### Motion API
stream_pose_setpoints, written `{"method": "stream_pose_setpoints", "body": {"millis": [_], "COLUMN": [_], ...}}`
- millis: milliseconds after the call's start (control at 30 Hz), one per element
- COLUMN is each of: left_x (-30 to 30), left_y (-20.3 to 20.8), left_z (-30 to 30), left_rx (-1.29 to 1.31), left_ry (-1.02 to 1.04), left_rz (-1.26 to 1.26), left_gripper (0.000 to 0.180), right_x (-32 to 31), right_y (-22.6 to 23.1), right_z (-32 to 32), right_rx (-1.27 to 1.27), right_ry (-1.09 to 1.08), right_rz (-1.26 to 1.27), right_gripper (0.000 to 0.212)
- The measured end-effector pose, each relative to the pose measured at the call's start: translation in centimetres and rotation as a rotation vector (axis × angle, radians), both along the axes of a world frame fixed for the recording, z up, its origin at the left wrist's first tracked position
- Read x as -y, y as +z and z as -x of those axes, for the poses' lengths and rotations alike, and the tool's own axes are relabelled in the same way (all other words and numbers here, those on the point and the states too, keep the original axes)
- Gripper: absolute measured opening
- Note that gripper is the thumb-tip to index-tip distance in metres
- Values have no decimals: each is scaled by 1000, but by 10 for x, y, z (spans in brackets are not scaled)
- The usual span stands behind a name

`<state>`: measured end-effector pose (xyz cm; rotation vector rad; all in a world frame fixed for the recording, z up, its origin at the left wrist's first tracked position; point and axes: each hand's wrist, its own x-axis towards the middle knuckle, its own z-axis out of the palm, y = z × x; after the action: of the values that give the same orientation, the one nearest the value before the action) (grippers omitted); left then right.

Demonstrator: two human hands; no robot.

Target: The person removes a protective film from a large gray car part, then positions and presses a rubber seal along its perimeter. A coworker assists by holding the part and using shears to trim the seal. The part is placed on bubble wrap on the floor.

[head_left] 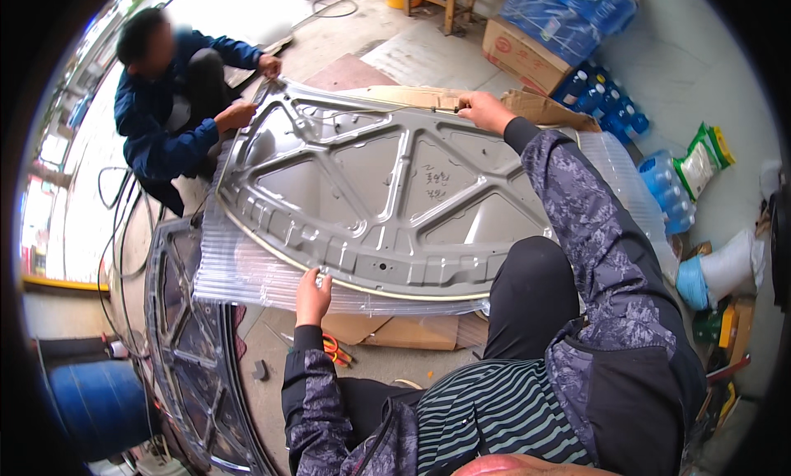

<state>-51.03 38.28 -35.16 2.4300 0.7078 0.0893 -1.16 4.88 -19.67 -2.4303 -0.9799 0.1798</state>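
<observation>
A grey car hood (362,179) lies underside up on clear ribbed plastic sheeting (247,270), with handwriting on its inner skin. At its near edge, my left hand (313,299) has its fingers drawn together, a small pale glint at their tips; I cannot make out what they pinch. Across the panel, my right hand (488,113) pinches at the far edge, where a thin dark line meets the fingers; what it grips is too small to tell. A co-worker in dark blue (177,113) crouches at the left corner, both hands on the hood's edge.
A second, dark hood (194,344) leans at lower left beside a blue barrel (103,406). Orange-handled pliers (336,350) and cardboard (412,332) lie on the floor. To the right are a carton (523,56), blue-capped bottles (606,97) and a plastic-wrapped roll (729,266). Black cables (124,220) trail at left.
</observation>
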Motion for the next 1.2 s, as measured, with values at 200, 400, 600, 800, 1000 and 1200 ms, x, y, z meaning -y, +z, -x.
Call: {"method": "stream_pose_setpoints", "body": {"millis": [200, 400, 600, 800, 1000, 1200], "left_x": [9, 22, 44, 50, 53, 57], "left_y": [-4, -1, 11, 15, 18, 20], "left_z": [9, 6, 9, 20, 15, 4], "left_rx": [-112, -235, -315, -380, -365, -344], "left_ry": [-40, -27, -14, 38, 14, 17], "left_rz": [-86, -41, 6, 46, 33, 41], "left_gripper": [42, 46, 43, 42, 41, 40], "right_x": [48, 83, 102, 107, 101, 94], "right_y": [-68, -145, -212, -238, -234, -238], "right_z": [-53, -100, -117, -128, -130, -123], "right_rx": [-326, -619, -816, -750, -749, -735], "right_ry": [-142, -333, -425, -374, -289, -244], "right_rz": [14, -87, -190, -88, -64, -26], "right_gripper": [19, 23, 27, 23, 25, 24]}}
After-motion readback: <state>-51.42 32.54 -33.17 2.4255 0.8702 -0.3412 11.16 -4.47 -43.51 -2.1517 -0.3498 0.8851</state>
